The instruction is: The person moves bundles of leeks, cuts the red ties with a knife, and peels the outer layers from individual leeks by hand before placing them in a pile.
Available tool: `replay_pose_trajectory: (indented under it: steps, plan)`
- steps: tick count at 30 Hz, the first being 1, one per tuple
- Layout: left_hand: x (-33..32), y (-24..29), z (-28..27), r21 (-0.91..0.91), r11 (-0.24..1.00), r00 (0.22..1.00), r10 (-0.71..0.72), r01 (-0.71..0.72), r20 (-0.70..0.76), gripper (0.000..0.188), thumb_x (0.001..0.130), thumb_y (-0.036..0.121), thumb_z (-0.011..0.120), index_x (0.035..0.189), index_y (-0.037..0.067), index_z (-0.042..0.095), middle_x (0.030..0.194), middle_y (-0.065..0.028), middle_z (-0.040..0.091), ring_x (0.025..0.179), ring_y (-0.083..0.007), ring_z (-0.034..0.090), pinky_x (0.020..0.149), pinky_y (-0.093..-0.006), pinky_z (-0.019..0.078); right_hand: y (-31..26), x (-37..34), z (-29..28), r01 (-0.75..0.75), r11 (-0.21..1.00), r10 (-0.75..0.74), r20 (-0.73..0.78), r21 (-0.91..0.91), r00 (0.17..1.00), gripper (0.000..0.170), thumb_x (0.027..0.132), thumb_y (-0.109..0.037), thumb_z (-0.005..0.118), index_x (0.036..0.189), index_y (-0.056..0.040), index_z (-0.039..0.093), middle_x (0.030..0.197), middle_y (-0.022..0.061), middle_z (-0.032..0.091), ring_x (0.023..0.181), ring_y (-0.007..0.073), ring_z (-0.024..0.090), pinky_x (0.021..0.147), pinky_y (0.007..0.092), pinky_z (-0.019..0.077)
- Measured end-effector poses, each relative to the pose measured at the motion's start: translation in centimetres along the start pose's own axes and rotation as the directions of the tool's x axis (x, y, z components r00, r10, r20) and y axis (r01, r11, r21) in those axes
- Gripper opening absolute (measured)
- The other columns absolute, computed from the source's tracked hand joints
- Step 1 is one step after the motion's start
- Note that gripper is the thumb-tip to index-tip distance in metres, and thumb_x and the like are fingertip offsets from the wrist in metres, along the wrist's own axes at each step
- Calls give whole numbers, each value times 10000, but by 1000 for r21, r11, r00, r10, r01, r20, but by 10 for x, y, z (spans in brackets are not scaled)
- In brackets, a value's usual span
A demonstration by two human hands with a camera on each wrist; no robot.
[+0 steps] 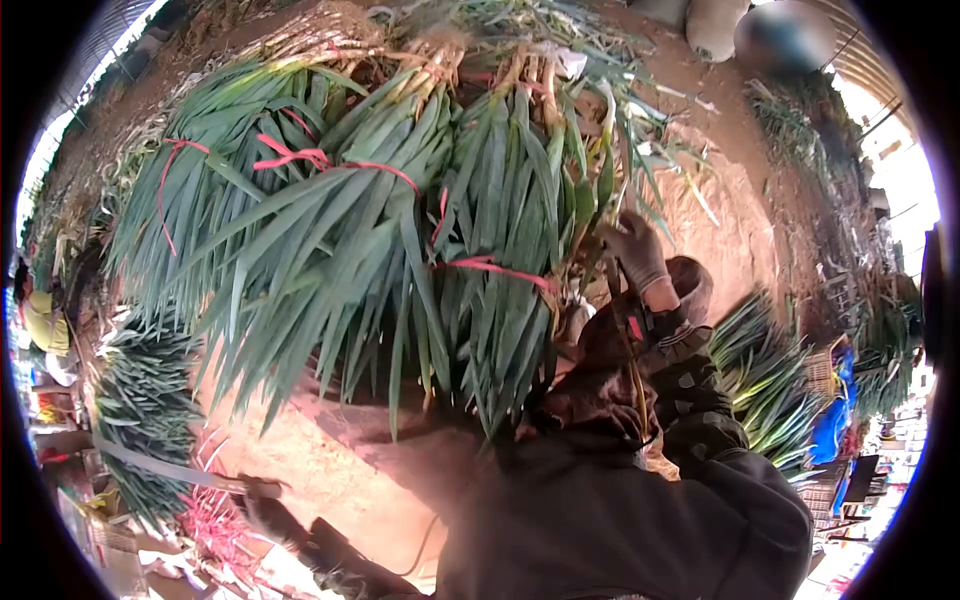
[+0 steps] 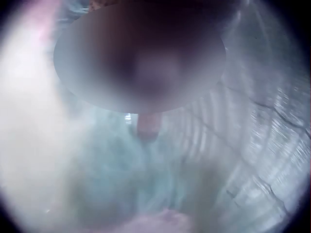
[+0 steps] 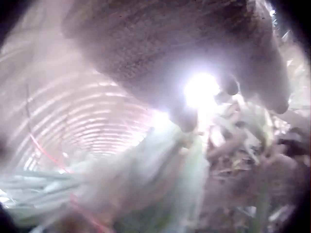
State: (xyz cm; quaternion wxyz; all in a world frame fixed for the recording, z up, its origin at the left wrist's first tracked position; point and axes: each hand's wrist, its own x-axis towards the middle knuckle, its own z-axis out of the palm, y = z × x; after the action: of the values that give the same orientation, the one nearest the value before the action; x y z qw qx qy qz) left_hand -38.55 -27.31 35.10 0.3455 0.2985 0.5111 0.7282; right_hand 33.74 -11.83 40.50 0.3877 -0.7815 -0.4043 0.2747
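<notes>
Bundles of long green leafy stalks (image 1: 340,230), tied with red string (image 1: 385,168), hang with their leaves toward me in the head view. My gloved right hand (image 1: 637,250) is at their right side, fingers curled round thin leaves; the right wrist view shows the glove (image 3: 170,53) above blurred pale green leaves (image 3: 170,170). Low at the left, my left hand (image 1: 264,492) grips the handle end of a long flat blade (image 1: 160,464) that points left, away from the bundles. The left wrist view is blurred and does not show its grip.
More green stalks lie at the left (image 1: 145,410) and right (image 1: 765,380). Pink-red strings (image 1: 218,525) lie by the left hand. A wicker basket (image 1: 822,372) and blue cloth (image 1: 832,425) are at the right. Another person (image 1: 45,320) is at the far left.
</notes>
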Motion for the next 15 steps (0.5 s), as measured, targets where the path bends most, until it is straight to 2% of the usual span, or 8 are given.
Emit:
replay_pose_trajectory:
  steps: [2, 4, 5, 6, 8, 9, 12, 15]
  plan:
    - [-4, 83, 84, 212, 964, 985, 168, -159, -25, 457, 914, 117, 632, 1325, -34, 502, 1022, -126, 646, 884, -210, 634, 704, -305, 535, -62, -47, 8, 162, 893, -242, 145, 419, 959, 281, 967, -144, 605, 1207, 2, 626, 1063, 117, 681, 921, 179, 673, 831, 292, 534]
    - [-15, 130, 147, 232, 942, 927, 156, -244, 342, 353, 876, 69, 652, 1203, -31, 566, 986, -132, 643, 804, -198, 644, 643, -306, 540, -110, -95, 15, 287, 831, -497, 405, 476, 767, 366, 999, -227, 599, 1284, 1, 571, 1204, 112, 652, 1062, 217, 670, 893, 312, 545]
    - [-26, 140, 179, 253, 946, 891, 70, -202, 448, 317, 871, 44, 653, 1169, -29, 575, 973, -136, 659, 786, -208, 670, 678, -316, 557, -116, -122, 39, 371, 655, -703, 352, 658, 618, 477, 990, -296, 622, 1349, -1, 515, 1278, 140, 622, 1134, 229, 639, 922, 339, 537]
    - [-41, 141, 212, 273, 950, 838, -22, -154, 546, 283, 865, 18, 654, 1136, -28, 584, 959, -139, 676, 767, -217, 695, 713, -326, 575, -117, -152, 55, 124, 661, -619, 443, 740, 648, 547, 977, -329, 633, 1390, -13, 467, 1343, 156, 586, 1184, 216, 605, 967, 358, 516]
    - [-83, 113, 275, 384, 920, 778, -184, -79, 600, 273, 814, -56, 647, 1080, -16, 602, 834, -122, 682, 651, -225, 701, 616, -317, 594, -110, -186, 76, 121, 602, -693, 440, 790, 571, 576, 998, -323, 606, 1442, -21, 395, 1328, 157, 582, 1167, 188, 593, 974, 337, 498]
    - [-113, 110, 317, 431, 888, 703, -409, 159, 582, 288, 797, -104, 618, 1069, -7, 612, 807, -114, 694, 665, -208, 707, 587, -310, 604, -109, -201, 85, 76, 572, -660, 404, 817, 633, 519, 1014, -328, 578, 1397, -1, 450, 1268, 145, 611, 1125, 177, 602, 961, 327, 499]
    - [-150, 45, 353, 555, 823, 353, -487, -122, 799, 251, 802, -59, 655, 1046, -3, 633, 818, -118, 704, 679, -236, 701, 587, -324, 561, -91, -198, 60, 20, 725, -492, 497, 689, 715, 303, 1030, -226, 547, 1132, 42, 642, 974, 64, 687, 915, 118, 623, 840, 270, 508]
    - [-139, 3, 395, 129, 850, -154, -238, -510, 959, 243, 805, 48, 703, 1041, 29, 648, 879, -128, 707, 736, -296, 694, 651, -370, 552, -57, -193, 23, -197, 698, -122, 385, 689, 915, 200, 1000, -130, 557, 978, 32, 671, 841, 20, 670, 798, 69, 595, 749, 231, 495]
